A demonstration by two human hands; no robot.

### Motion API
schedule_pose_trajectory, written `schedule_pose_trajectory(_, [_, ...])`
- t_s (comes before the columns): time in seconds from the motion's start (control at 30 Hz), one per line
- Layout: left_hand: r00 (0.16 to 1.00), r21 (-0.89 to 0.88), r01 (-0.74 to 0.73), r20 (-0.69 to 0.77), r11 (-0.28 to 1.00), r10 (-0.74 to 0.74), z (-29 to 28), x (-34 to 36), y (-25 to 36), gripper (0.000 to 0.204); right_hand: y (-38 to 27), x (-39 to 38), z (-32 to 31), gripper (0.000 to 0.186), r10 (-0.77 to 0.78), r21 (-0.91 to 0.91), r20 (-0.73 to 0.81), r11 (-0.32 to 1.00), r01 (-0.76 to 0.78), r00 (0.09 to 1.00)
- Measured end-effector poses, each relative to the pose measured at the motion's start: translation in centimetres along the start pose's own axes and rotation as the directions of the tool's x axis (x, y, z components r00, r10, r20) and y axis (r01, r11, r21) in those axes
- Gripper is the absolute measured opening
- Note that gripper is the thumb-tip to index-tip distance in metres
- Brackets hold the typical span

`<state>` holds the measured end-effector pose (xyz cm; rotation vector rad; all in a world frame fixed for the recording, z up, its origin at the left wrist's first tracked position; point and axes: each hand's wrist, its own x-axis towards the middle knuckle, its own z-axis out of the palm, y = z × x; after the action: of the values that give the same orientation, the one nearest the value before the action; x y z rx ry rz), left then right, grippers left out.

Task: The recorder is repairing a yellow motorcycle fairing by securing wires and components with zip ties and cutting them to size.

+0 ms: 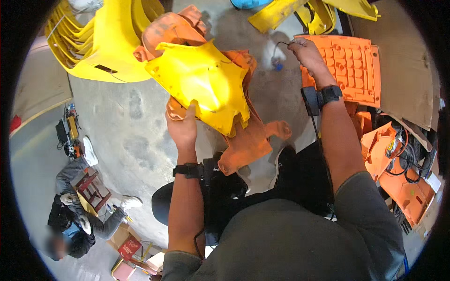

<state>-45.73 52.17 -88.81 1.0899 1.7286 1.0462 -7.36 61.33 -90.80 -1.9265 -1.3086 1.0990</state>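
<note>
My left hand (183,124) grips the near-left end of a yellow moulded plastic panel (206,79), which lies over dirty orange plastic parts (243,150). My right hand (307,58), higher and to the right, pinches a thin dark wire (283,43) between thumb and finger. A small blue object (279,66) is below the wire; whether they are joined I cannot tell. An orange ribbed panel (351,70) stands beside and partly behind my right hand.
Stacked yellow panels (98,47) sit at upper left, more yellow parts (267,16) at the top. Cardboard (403,61), orange parts (405,192) and coiled cables (412,159) are at right. A co-worker (70,220) sits at lower left near tools (70,131) and boxes (126,241).
</note>
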Motion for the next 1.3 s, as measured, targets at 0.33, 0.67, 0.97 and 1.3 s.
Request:
schedule_pose_trajectory(0.33, [0.981, 0.153, 0.137, -0.157, 0.979, -0.113, -0.8, -3.1, 3.0, 0.066, -9.2, -3.4, -3.2, 0.025, -0.176, 0.333, -0.107, 0.921, 0.203, 0.978])
schedule_pose_trajectory(0.67, [0.908, 0.113, -0.406, 0.158, 0.907, 0.387, 0.5, -4.5, 14.9, 0.062, -21.7, -8.9, -7.0, 0.022, -0.466, 0.327, 0.122, 0.853, 0.408, 0.876])
schedule_pose_trajectory(0.97, [0.909, -0.279, 0.009, 0.402, 0.96, 0.108, 0.3, -3.6, 14.5, 0.02, -23.4, -7.9, -3.4, 0.02, -0.686, 0.199, 0.193, 0.727, 0.657, 0.701])
schedule_pose_trajectory(1.3, [0.93, -0.5, 0.186, 0.368, 0.846, 0.013, -6.9, -1.5, 11.0, 0.019, -14.5, -8.4, -0.8, 0.023, -0.485, -0.077, 0.255, 0.852, 0.517, 0.837])
